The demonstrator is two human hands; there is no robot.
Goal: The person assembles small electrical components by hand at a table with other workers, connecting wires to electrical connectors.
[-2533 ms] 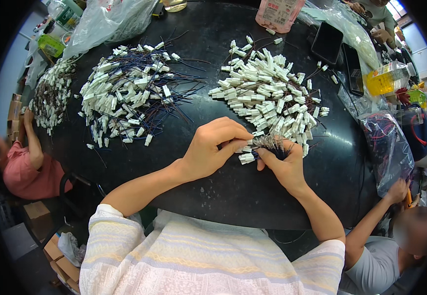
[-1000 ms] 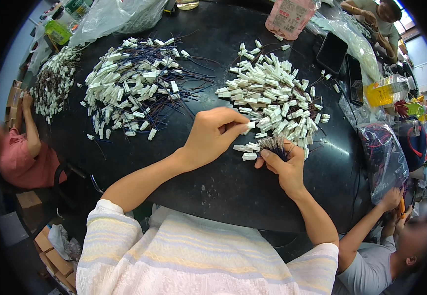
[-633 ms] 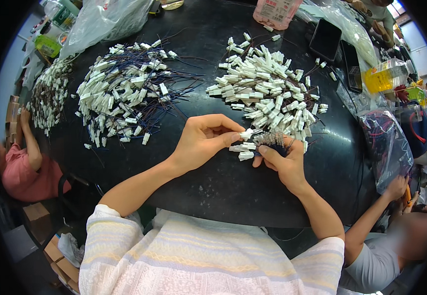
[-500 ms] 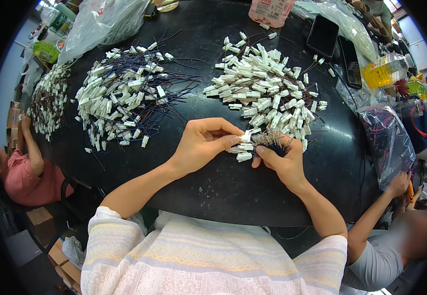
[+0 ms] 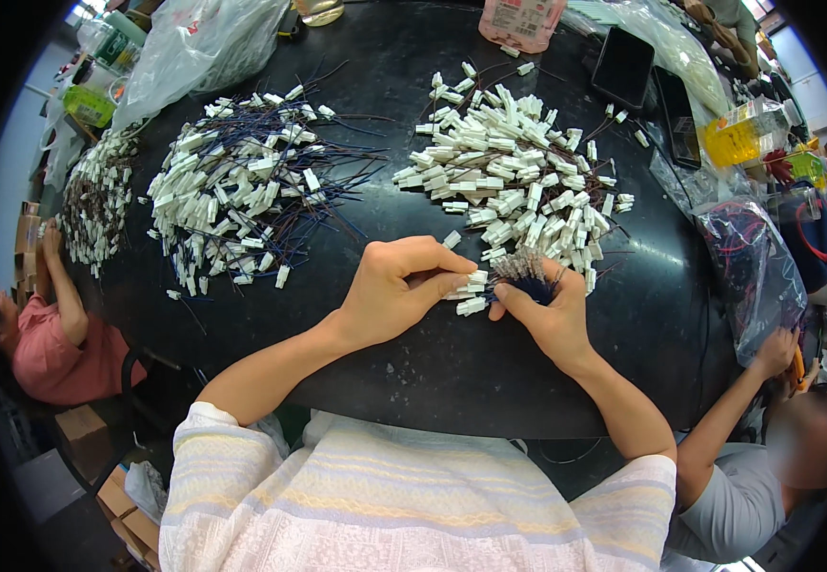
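Note:
Over the near middle of the dark table, my two hands work close together. My right hand [image 5: 554,310] is closed around a bundle of dark blue wires [image 5: 531,284] whose bare metal-tipped ends fan upward. Several white plastic connectors [image 5: 472,306] stick out to the left of that bundle. Thumb and forefinger of my left hand [image 5: 399,288] pinch at a white connector [image 5: 476,277], partly hidden by the fingertips. Just above these fingers lies a single white connector [image 5: 452,239]. Beyond my right hand spreads a big pile of white connectors with brown wires [image 5: 514,181].
Another connector pile with blue wires [image 5: 228,181] lies to the left, with a further heap [image 5: 99,195] beyond it. Two phones [image 5: 622,69], a yellow-liquid bottle [image 5: 745,133] and a clear bag of wires [image 5: 752,276] line the right side. Co-workers sit at both sides.
My left fingers have moved slightly down along the connectors. A white connector now lies above them where bare table showed before. My right hand keeps its hold on the wires.

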